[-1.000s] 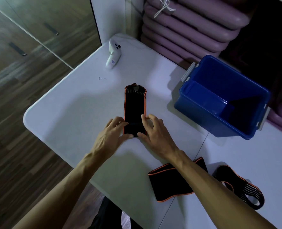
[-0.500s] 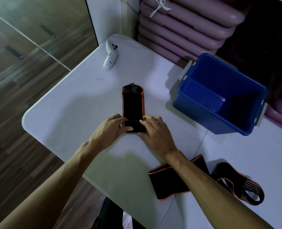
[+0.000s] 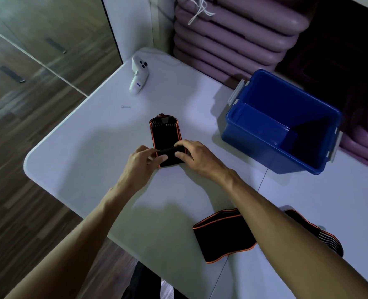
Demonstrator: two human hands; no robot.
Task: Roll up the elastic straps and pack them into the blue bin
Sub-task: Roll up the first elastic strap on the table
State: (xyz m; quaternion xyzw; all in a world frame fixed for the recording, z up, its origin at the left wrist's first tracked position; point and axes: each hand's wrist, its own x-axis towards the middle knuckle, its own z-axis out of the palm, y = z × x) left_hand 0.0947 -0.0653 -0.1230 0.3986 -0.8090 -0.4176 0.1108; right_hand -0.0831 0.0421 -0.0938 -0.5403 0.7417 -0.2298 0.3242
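A black elastic strap with orange edges (image 3: 165, 134) lies lengthwise on the white table (image 3: 81, 152), its near end turned into a small roll. My left hand (image 3: 143, 161) pinches the roll's left side and my right hand (image 3: 197, 157) grips its right side, fingers curled over the top. The blue bin (image 3: 284, 124) stands open and empty at the right, a hand's width from the strap. A second strap (image 3: 219, 236) lies flat near the front edge, partly under my right forearm. A third strap (image 3: 321, 236) lies bunched at the far right.
A white handheld controller (image 3: 139, 75) lies at the table's far corner, with a small screw (image 3: 126, 107) nearer in. Stacked purple mats (image 3: 232, 33) rise behind the table. The table's left and front edges drop to a wood floor.
Both hands have gone from pressing the strap's near end flat to curling over it. The near end is now rolled up and the flat part has shortened.
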